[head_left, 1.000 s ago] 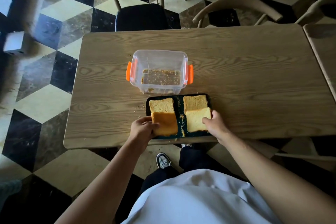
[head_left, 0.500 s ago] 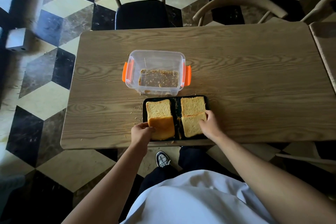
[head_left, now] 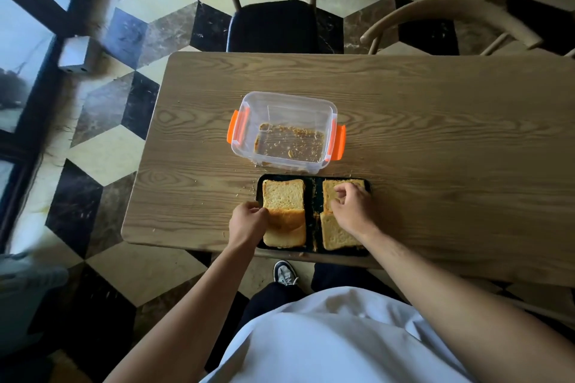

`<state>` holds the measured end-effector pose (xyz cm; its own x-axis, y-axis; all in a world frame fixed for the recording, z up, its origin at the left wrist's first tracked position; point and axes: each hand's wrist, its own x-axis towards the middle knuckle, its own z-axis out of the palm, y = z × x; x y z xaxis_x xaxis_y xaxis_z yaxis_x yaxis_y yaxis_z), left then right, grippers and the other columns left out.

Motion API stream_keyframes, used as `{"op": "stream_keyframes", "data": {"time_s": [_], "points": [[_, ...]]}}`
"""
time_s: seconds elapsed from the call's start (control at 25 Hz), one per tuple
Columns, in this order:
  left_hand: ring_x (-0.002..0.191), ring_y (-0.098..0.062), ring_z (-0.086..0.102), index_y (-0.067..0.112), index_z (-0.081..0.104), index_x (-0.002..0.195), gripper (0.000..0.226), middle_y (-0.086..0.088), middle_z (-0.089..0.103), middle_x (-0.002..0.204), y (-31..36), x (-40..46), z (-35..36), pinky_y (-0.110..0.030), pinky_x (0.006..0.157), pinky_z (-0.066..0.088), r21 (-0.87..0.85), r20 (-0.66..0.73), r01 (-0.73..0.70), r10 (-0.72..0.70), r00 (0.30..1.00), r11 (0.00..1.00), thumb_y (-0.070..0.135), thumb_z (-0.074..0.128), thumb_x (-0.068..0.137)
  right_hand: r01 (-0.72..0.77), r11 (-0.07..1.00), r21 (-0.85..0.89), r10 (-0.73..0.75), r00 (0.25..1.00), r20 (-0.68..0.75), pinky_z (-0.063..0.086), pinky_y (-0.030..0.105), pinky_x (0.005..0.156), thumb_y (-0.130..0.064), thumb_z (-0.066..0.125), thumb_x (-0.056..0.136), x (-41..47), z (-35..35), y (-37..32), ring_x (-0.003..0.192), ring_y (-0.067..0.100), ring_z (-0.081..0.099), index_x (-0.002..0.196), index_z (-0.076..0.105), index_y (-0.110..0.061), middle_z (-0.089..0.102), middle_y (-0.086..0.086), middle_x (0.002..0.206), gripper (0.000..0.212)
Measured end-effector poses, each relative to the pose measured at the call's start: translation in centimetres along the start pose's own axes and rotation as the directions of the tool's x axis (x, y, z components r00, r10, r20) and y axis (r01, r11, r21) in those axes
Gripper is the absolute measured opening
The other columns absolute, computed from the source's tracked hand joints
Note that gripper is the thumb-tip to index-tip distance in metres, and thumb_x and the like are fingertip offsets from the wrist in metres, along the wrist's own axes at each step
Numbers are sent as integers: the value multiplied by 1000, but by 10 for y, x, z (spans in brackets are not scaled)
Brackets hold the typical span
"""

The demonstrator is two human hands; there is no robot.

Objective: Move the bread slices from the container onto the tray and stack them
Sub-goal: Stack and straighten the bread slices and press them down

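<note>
A black tray (head_left: 312,202) lies at the table's near edge with bread slices in two columns. In the left column a pale slice (head_left: 283,194) lies flat at the back, and a darker crust slice (head_left: 286,222) is tilted up over another slice (head_left: 284,238) in front. My left hand (head_left: 247,222) grips the left edge of that crust slice. In the right column my right hand (head_left: 351,208) rests over the back slice (head_left: 329,193), fingers curled on it; a front slice (head_left: 334,235) lies flat. The clear container (head_left: 286,109) with orange clips holds only crumbs.
The wooden table (head_left: 435,146) extends far to the right. Crumbs lie scattered left of the tray. A dark-seated chair (head_left: 273,25) and a wooden armchair (head_left: 448,15) stand behind the table. My foot (head_left: 284,274) shows under the near edge.
My right hand has moved from the front right slice up to the back right slice. My left hand has lifted the crust slice's edge. The camera view shifted.
</note>
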<state>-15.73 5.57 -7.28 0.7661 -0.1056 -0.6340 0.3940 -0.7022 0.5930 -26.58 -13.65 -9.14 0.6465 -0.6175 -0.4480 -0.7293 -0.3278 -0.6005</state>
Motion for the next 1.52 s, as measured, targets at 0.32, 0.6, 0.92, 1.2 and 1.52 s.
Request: {"op": "stream_keyframes", "data": {"time_s": [0.32, 0.6, 0.92, 1.2, 1.52], "points": [[55, -17, 44, 15, 55, 57, 28, 2, 54, 58, 20, 18, -1, -29, 55, 34, 110, -21, -50, 52, 998, 993, 3, 47, 82, -53, 994, 95, 32, 977, 210, 47, 29, 79, -26, 65, 89, 10, 33, -36, 100, 21, 62, 126, 61, -11, 66, 5, 111, 40], [61, -19, 57, 10, 65, 71, 22, 1, 66, 66, 15, 38, 2, -26, 54, 41, 118, 78, -69, 60, 995, 991, 7, 46, 80, -189, 981, 52, 175, 964, 199, 49, 39, 99, -31, 63, 90, 19, 58, -47, 119, 29, 57, 139, 51, -11, 59, 10, 134, 55], [88, -28, 69, 10, 71, 108, 33, -9, 76, 97, 23, 46, 1, -35, 72, 52, 189, 82, -142, 128, 988, 972, 16, 47, 86, -240, 970, 44, 232, 963, 135, 50, 37, 97, -33, 65, 89, 27, 69, -58, 118, 28, 59, 138, 52, -11, 61, 10, 131, 55], [106, -32, 67, 9, 61, 130, 45, -13, 72, 117, 30, 55, 1, -41, 90, 54, 224, 93, -139, 121, 988, 965, 16, 48, 88, -307, 946, 108, 291, 946, 139, 48, 30, 86, -35, 65, 87, 33, 70, -62, 110, 25, 62, 135, 54, -13, 64, 8, 126, 54], [110, -29, 61, 6, 65, 120, 34, -13, 69, 117, 24, 52, -4, -35, 90, 49, 254, 53, -176, 168, 984, 951, 15, 53, 89, -304, 944, 132, 284, 947, 148, 43, 27, 75, -32, 65, 89, 24, 65, -58, 93, 18, 59, 135, 54, -12, 61, 0, 107, 51]]}}
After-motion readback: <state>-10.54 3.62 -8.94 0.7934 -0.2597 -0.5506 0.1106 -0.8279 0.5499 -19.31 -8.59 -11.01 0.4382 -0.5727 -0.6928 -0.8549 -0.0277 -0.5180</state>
